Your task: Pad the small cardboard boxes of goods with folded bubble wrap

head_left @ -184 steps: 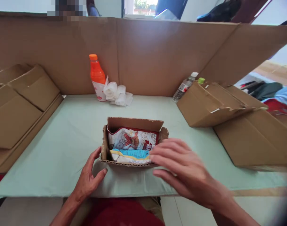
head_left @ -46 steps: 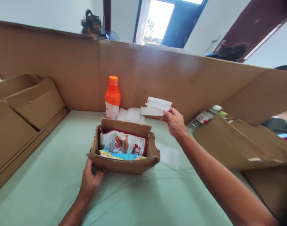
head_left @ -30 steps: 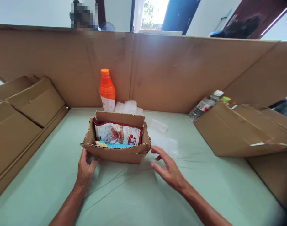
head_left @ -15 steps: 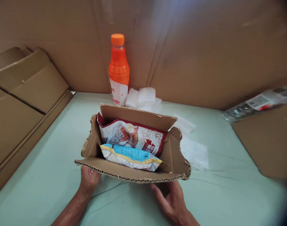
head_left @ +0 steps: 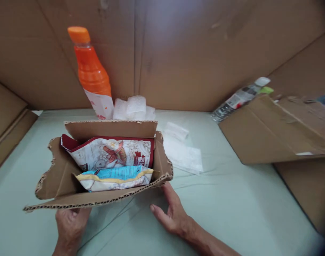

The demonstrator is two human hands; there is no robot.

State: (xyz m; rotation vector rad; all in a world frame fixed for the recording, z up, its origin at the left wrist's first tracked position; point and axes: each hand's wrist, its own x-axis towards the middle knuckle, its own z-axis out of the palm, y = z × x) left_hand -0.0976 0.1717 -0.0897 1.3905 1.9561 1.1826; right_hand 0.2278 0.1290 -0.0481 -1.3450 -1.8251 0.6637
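An open cardboard box [head_left: 106, 196] with torn, ragged flap edges sits left of centre in the head view. Inside it, a dark red and white food pouch [head_left: 98, 156] leans at the back, with a blue, yellow and white packet [head_left: 114, 179] in front. Under the front flap, my left hand [head_left: 71, 225] is closed at the box's lower left, its fingertips partly hidden. My right hand [head_left: 175, 213] is by the front right corner, thumb spread away; its other fingers reach along the box's side, their tips hidden.
A bottle of orange drink [head_left: 94, 78] stands behind the box. Beside it lie folded bubble wrap pieces [head_left: 135, 107], with flat ones [head_left: 183, 156] to the right. A clear bottle [head_left: 239, 99] leans by another cardboard box [head_left: 263, 131]. Cardboard walls [head_left: 178, 53] enclose the pale green surface.
The view has swung right, so the box and orange bottle appear farther left and more of the right-hand box shows. My right thumb is now clear of the front flap.
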